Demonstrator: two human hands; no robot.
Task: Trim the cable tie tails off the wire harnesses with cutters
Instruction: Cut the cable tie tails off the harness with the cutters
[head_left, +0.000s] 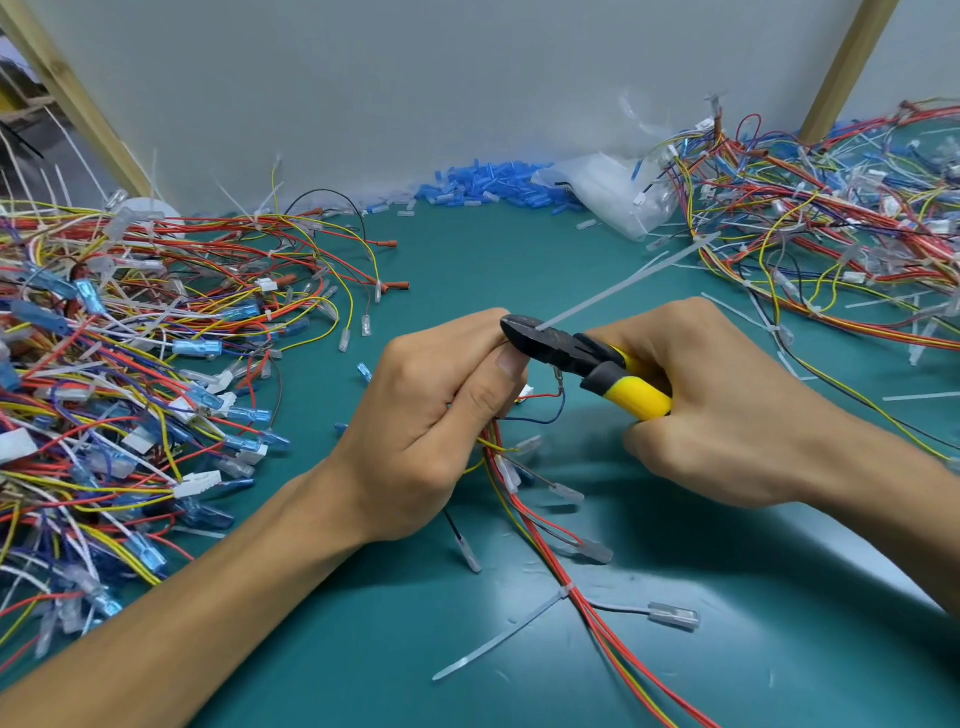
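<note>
1. Green tabletop (467, 249) with a grey wall behind; a pale wooden post (78, 98) leans at the rear left and another at the rear right.
2. Left hand (431, 415) at centre, fingers (467, 332) curled tight round the top of a wire harness (540, 525), thumb pressed up beside the tool's nose.
3. Red and yellow wires of the harness trail from the fist toward the near edge and lie on the tabletop. Clear terminal sleeves sit on the branch ends.
4. Right hand (727, 415) grips the cutters (571, 358). Its fingers wrap both yellow-and-black handles, which are squeezed close together.
5. Black jaws of the cutters sit just beside the left fingertips, nearly closed on the root of a white cable tie tail (623, 283). The tail sticks out up and to the right, clear of the tabletop. Whether it is cut through cannot be told.
6. Second cable tie tail (498, 642) lower on the same harness, untrimmed, lying flat and pointing toward the near left.
7. Left side: a large harness pile (130, 364) of red, yellow, blue and white wires with blue sleeves.
8. Right side: another harness heap (831, 234), with loose white tie offcuts (919, 397) scattered round it.
9. Rear centre: blue terminal sleeves (488, 187) heaped against the wall, with a clear plastic bag (613, 202) just to their right.
</note>
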